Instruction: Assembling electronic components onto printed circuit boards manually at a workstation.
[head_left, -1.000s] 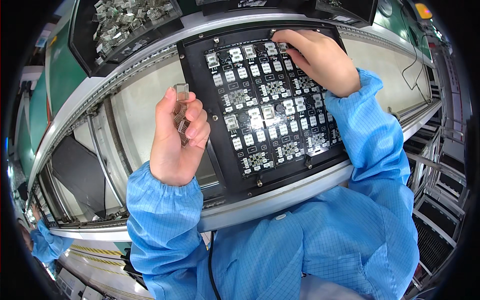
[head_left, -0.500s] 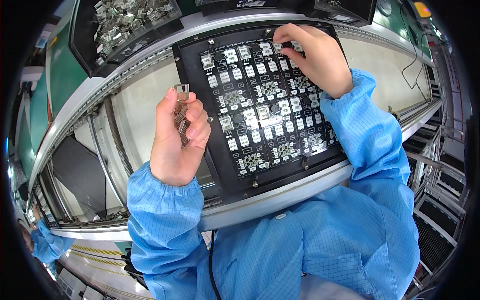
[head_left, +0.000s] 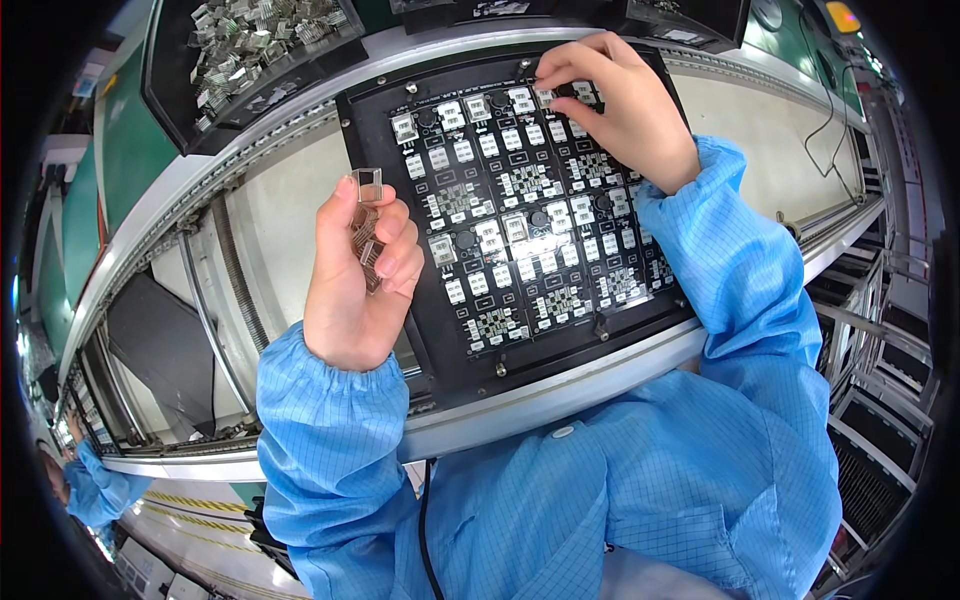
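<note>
My left hand (head_left: 355, 265) is closed around several small silver box-shaped connectors (head_left: 368, 186); one stands up between thumb and forefinger, the others are stacked in the curled fingers. It hovers just left of a black carrier frame (head_left: 440, 375) that holds a panel of black circuit boards (head_left: 500, 205) with white and silver parts. My right hand (head_left: 620, 105) reaches over the panel's far edge. Its thumb and forefinger pinch about a small silver connector (head_left: 545, 97) at the board, partly hidden by the fingers.
A black bin (head_left: 275, 82) heaped with loose silver connectors stands at the far left, with more dark bins (head_left: 690, 22) further right. The carrier rests on a conveyor with metal rails (head_left: 560, 392). Racks (head_left: 870, 430) stand at right; another person's blue sleeve (head_left: 105, 490) shows at far left.
The carrier with its boards has slid slightly left along the rails. My right hand has shifted a little left with it, while my left hand has stayed almost still.
</note>
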